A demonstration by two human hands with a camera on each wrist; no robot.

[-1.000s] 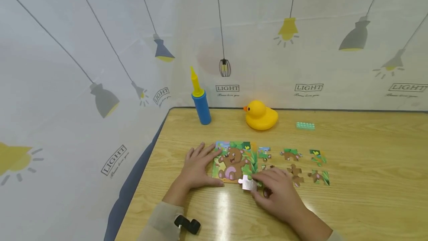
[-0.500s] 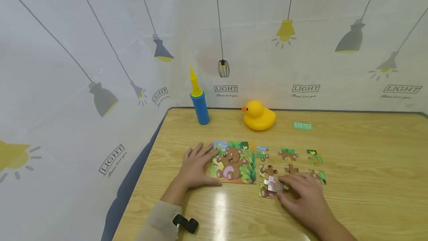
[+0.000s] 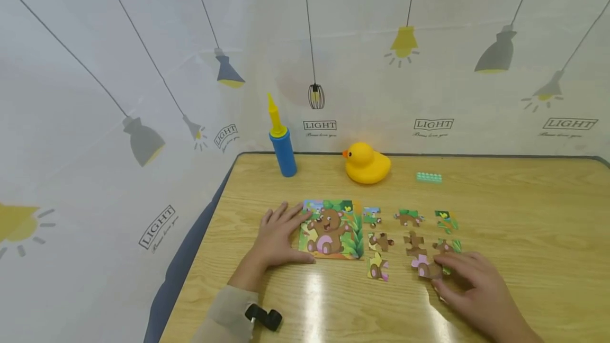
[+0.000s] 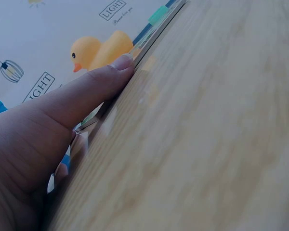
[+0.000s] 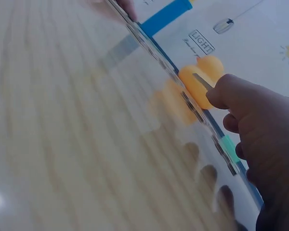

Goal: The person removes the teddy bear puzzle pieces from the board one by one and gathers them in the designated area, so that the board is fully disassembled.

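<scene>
In the head view, my left hand (image 3: 276,240) lies with spread fingers on the table, its fingertips and thumb around the left edge of a square bear picture (image 3: 330,231). My right hand (image 3: 478,287) pinches a jigsaw puzzle piece (image 3: 423,268) showing a bear's foot between thumb and forefinger. In the right wrist view this puzzle piece (image 5: 202,81) is seen edge-on, raised above the tabletop. Several loose puzzle pieces lie in rows right of the picture, among them a bear-face piece (image 3: 379,242), a brown piece (image 3: 415,242) and a lower-left foot piece (image 3: 377,268).
On the wooden table (image 3: 524,216), along the back, stand a blue and yellow hand pump (image 3: 284,152), a yellow rubber duck (image 3: 367,164) and a small mint-green studded block (image 3: 429,177). A white curtain (image 3: 362,68) printed with lamps hangs behind.
My right hand has carried the puzzle piece rightward from the picture's lower corner to below the middle column, and its printed face now shows. My left hand stays at the picture.
</scene>
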